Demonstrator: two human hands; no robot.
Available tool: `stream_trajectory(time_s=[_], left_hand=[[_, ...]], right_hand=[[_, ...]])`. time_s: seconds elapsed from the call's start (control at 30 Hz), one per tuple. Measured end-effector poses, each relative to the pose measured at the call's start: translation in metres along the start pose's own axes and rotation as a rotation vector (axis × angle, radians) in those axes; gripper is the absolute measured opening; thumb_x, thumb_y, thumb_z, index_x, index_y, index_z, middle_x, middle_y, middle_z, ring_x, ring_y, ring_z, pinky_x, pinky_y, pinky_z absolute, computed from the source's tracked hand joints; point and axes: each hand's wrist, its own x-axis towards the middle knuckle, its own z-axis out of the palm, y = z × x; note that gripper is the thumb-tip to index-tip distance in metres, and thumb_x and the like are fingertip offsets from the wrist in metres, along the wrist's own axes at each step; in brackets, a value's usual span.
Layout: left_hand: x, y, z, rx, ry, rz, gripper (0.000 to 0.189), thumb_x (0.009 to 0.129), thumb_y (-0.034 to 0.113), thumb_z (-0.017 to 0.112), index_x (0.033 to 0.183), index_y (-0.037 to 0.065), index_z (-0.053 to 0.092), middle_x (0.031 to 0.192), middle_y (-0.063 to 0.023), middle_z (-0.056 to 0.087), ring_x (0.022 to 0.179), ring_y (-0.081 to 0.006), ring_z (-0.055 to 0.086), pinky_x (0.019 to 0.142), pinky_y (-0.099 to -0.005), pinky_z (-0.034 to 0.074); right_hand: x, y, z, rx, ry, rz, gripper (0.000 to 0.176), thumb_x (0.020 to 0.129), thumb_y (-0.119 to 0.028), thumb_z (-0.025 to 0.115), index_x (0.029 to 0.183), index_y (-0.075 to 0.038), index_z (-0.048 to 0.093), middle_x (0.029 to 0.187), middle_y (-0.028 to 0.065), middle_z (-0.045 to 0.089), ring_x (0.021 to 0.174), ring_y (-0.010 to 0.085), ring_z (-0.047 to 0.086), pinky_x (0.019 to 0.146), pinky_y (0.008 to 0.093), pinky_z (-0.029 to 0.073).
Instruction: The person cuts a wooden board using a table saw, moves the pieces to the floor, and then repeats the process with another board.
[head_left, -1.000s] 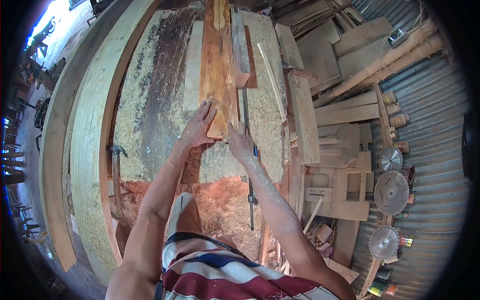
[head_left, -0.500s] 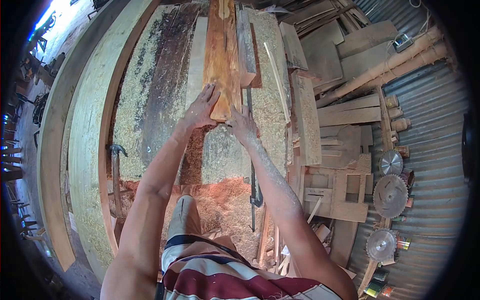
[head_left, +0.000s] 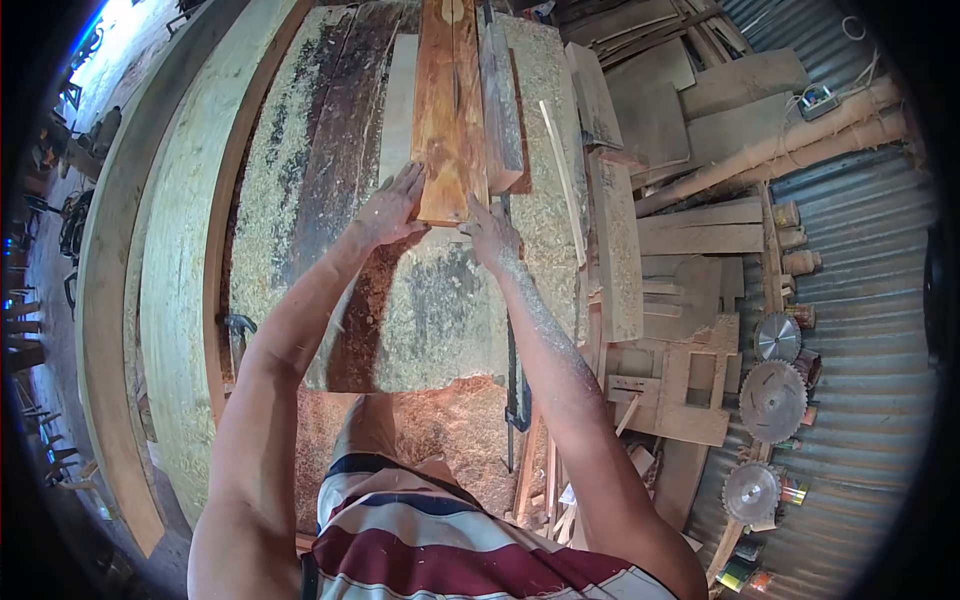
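Note:
A long orange-brown wooden board (head_left: 446, 130) lies lengthwise on the sawdust-covered workbench (head_left: 440, 330), its near end towards me. My left hand (head_left: 392, 210) holds the near left corner, with its fingers stretched along the left edge and the thumb by the end. At the near right corner my right hand (head_left: 490, 235), dusted with sawdust, holds the board with its fingers at the side and the thumb at the end. Right of the board lies a thick grey wooden block (head_left: 502, 110), and a paler board (head_left: 398, 110) runs along its left.
A hammer (head_left: 238, 335) lies at the bench's left, beside long pale planks (head_left: 180, 230). A black bar clamp (head_left: 518, 415) extends past the front edge. A thin wood strip (head_left: 563, 180) lies on the right. Saw blades (head_left: 773, 400) hang along the corrugated metal wall (head_left: 860, 340).
The board has slid away from me along the bench, past the grey block, with both hands following at its near end. My view has shifted slightly, and more bench shows in front.

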Motion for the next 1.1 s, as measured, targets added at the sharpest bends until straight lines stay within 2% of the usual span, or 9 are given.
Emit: stream_trajectory(time_s=[0.1,0.2,0.3,0.4,0.53,0.6,0.8,1.03,1.1], left_hand=[[0.014,-0.011,0.0,0.012,0.022,0.017,0.109,0.092,0.055,0.074,0.166,-0.008,0.024,0.176,-0.024,0.023,0.164,-0.036,0.022,0.131,-0.0452,0.028],[0.027,-0.025,-0.001,-0.029,0.046,0.024,0.109,0.09,0.053,0.077,0.165,-0.008,0.026,0.175,-0.0238,0.026,0.164,-0.0353,0.023,0.129,-0.0482,0.032],[0.04,-0.035,-0.004,-0.034,0.017,0.015,0.11,0.089,0.051,0.078,0.165,-0.009,0.026,0.175,-0.0244,0.026,0.164,-0.0354,0.024,0.129,-0.0482,0.032],[0.051,-0.047,0.001,-0.07,0.038,0.019,0.11,0.089,0.051,0.078,0.165,-0.009,0.025,0.175,-0.0255,0.026,0.163,-0.0357,0.025,0.129,-0.0487,0.031],[0.066,-0.055,-0.006,-0.082,0.023,0.004,0.111,0.089,0.051,0.078,0.165,-0.009,0.025,0.175,-0.0258,0.026,0.163,-0.036,0.026,0.13,-0.0484,0.031],[0.071,-0.058,-0.013,-0.074,0.005,-0.008,0.111,0.089,0.052,0.079,0.165,-0.008,0.025,0.175,-0.0252,0.026,0.162,-0.0365,0.026,0.13,-0.0472,0.031],[0.099,-0.076,-0.019,-0.061,-0.027,-0.031,0.111,0.088,0.051,0.079,0.166,-0.007,0.024,0.176,-0.0235,0.024,0.163,-0.0363,0.025,0.131,-0.0472,0.03],[0.13,-0.1,-0.026,-0.056,-0.038,-0.031,0.112,0.087,0.05,0.08,0.166,-0.007,0.024,0.176,-0.0235,0.025,0.163,-0.0357,0.025,0.131,-0.046,0.03],[0.14,-0.109,-0.028,-0.057,-0.048,-0.04,0.113,0.087,0.051,0.08,0.166,-0.007,0.025,0.176,-0.0237,0.025,0.163,-0.0355,0.026,0.131,-0.0459,0.03]], right_hand=[[0.017,-0.002,0.003,-0.066,0.11,-0.06,0.07,0.097,-0.036,0.074,0.162,-0.027,0.05,0.148,0.0221,0.054,0.141,0.0386,0.054,0.108,0.0527,0.051],[0.037,-0.007,0.003,-0.003,0.031,0.055,0.069,0.097,-0.028,0.074,0.161,-0.024,0.051,0.144,0.0222,0.056,0.139,0.0412,0.053,0.108,0.053,0.051],[0.034,-0.014,0.001,-0.093,0.129,-0.019,0.062,0.096,-0.019,0.073,0.155,-0.018,0.056,0.14,0.0227,0.058,0.135,0.0432,0.054,0.108,0.053,0.05],[-0.029,-0.023,-0.022,-0.177,0.317,-0.13,0.055,0.095,-0.013,0.072,0.148,-0.013,0.06,0.136,0.0231,0.06,0.129,0.0444,0.056,0.108,0.0537,0.048],[-0.137,0.024,0.007,-0.251,0.534,0.009,0.05,0.098,-0.019,0.074,0.142,-0.001,0.058,0.129,0.0234,0.06,0.121,0.0457,0.056,0.1,0.0564,0.046],[-0.178,0.042,0.029,-0.13,0.349,0.235,0.052,0.101,-0.022,0.071,0.144,0.001,0.053,0.131,0.0253,0.06,0.119,0.0483,0.057,0.1,0.0571,0.047],[-0.201,0.042,0.045,-0.049,0.317,0.339,0.062,0.104,-0.033,0.067,0.151,-0.001,0.043,0.133,0.0302,0.06,0.116,0.0492,0.062,0.094,0.0566,0.054],[-0.198,0.045,0.049,-0.089,0.396,0.326,0.065,0.104,-0.041,0.065,0.151,0.0,0.046,0.137,0.0311,0.059,0.121,0.0493,0.062,0.095,0.0567,0.054],[-0.198,0.042,0.043,-0.076,0.328,0.365,0.066,0.104,-0.041,0.066,0.151,0.0,0.046,0.138,0.0316,0.058,0.123,0.0495,0.061,0.096,0.056,0.054]])
